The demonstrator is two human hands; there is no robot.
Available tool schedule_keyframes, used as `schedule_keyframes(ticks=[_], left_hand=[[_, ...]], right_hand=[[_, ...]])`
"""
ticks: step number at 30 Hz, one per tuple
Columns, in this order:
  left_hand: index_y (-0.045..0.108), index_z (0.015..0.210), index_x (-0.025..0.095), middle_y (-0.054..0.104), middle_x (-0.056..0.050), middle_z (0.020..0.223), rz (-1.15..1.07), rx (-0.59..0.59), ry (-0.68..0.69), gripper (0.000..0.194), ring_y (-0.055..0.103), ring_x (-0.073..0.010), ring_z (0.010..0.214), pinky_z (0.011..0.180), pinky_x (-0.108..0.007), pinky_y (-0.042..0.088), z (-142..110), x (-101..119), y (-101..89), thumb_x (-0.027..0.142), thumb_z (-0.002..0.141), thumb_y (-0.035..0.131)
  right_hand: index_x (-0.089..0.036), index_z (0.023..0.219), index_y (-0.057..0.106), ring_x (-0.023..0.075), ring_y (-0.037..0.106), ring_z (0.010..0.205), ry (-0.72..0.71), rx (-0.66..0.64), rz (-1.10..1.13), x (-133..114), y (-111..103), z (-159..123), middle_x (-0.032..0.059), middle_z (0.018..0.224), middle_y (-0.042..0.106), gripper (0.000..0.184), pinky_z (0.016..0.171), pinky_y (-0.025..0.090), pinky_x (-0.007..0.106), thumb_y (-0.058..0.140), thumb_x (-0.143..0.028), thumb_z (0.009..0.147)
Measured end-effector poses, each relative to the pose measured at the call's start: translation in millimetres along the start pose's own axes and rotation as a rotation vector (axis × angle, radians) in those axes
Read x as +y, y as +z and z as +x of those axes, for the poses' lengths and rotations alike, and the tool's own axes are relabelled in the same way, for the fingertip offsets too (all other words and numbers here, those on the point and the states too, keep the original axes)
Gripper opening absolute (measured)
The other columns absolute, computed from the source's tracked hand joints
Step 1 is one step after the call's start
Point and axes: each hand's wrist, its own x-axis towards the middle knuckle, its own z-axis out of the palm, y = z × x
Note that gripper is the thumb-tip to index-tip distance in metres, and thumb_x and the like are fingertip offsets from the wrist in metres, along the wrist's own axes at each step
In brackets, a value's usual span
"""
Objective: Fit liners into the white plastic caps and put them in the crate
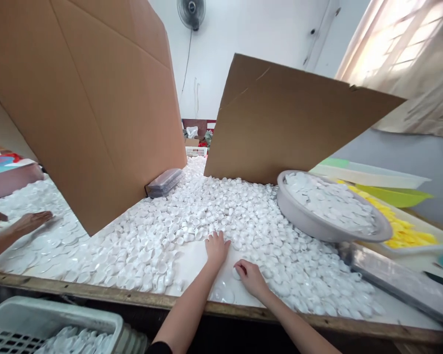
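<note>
My left hand (217, 247) reaches out over the near edge of a spread of small white cup-like plastic pieces (195, 216). Its fingers are stretched and slightly apart, touching the pieces, and I see nothing held in it. To its right and closer to me, my right hand (251, 278) has thumb and fingers drawn together in a pinch. A small white plastic piece (237, 273) shows at those fingertips. Between my forearms, thin clear-looking round pieces (222, 291) lie on the white tabletop (192, 255).
A grey basin (306, 219) heaped with flat white pieces stands right, near yellow pieces (402, 228). Two cardboard sheets (125, 98) (280, 123) rise from the table. A clear plastic box (165, 183) sits by one. Another person's hands (31, 222) are left. A basket (59, 314) stands below.
</note>
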Motion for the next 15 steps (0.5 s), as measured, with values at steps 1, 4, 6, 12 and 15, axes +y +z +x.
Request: schedule_keyframes(ticks=[1, 4, 6, 12, 15], left_hand=[[0.043, 0.108, 0.018, 0.047, -0.010, 0.096, 0.012, -0.009, 0.009, 0.036, 0.045, -0.0225, 0.092, 0.076, -0.035, 0.033, 2, -1, 2.1, 0.039, 0.079, 0.038], [0.048, 0.101, 0.019, 0.048, -0.008, 0.097, -0.052, 0.006, 0.080, 0.026, 0.045, -0.0196, 0.092, 0.077, -0.033, 0.033, -1, -11, 2.0, 0.030, 0.081, 0.037], [0.048, 0.101, 0.021, 0.049, -0.006, 0.098, -0.199, 0.038, 0.158, 0.024, 0.045, -0.0164, 0.093, 0.079, -0.030, 0.033, -8, -22, 0.3, 0.025, 0.080, 0.037], [0.050, 0.082, 0.018, 0.054, 0.000, 0.081, -0.535, -0.135, 0.187, 0.019, 0.049, -0.0121, 0.078, 0.071, -0.024, 0.036, -40, -50, 6.3, 0.024, 0.065, 0.056], [0.047, 0.088, 0.018, 0.055, 0.001, 0.081, -0.518, -0.134, 0.123, 0.031, 0.049, -0.0135, 0.079, 0.072, -0.026, 0.035, -46, -55, 9.3, 0.023, 0.060, 0.060]], right_hand=[[-0.015, 0.073, 0.057, 0.0143, 0.051, 0.062, 0.025, 0.015, 0.012, 7, -1, -1, 0.0027, 0.066, 0.058, 0.022, 0.059, 0.035, 0.023, 0.038, -0.025, 0.076], [-0.016, 0.071, 0.057, 0.0152, 0.051, 0.061, 0.127, 0.091, 0.036, 22, 0, 1, 0.0026, 0.064, 0.058, 0.021, 0.059, 0.036, 0.024, 0.040, -0.026, 0.074], [-0.016, 0.070, 0.057, 0.0154, 0.051, 0.062, 0.201, 0.125, 0.079, 26, 2, 5, 0.0029, 0.065, 0.058, 0.020, 0.059, 0.038, 0.024, 0.041, -0.027, 0.073], [-0.013, 0.075, 0.056, 0.0110, 0.050, 0.055, 0.277, 0.059, 0.292, 17, 2, 14, 0.0019, 0.061, 0.056, 0.021, 0.051, 0.040, 0.021, 0.042, -0.029, 0.075], [-0.013, 0.085, 0.053, 0.0084, 0.046, 0.042, 0.343, -0.031, 0.438, 4, 3, 21, -0.0028, 0.049, 0.050, 0.019, 0.038, 0.036, 0.018, 0.045, -0.025, 0.074]])
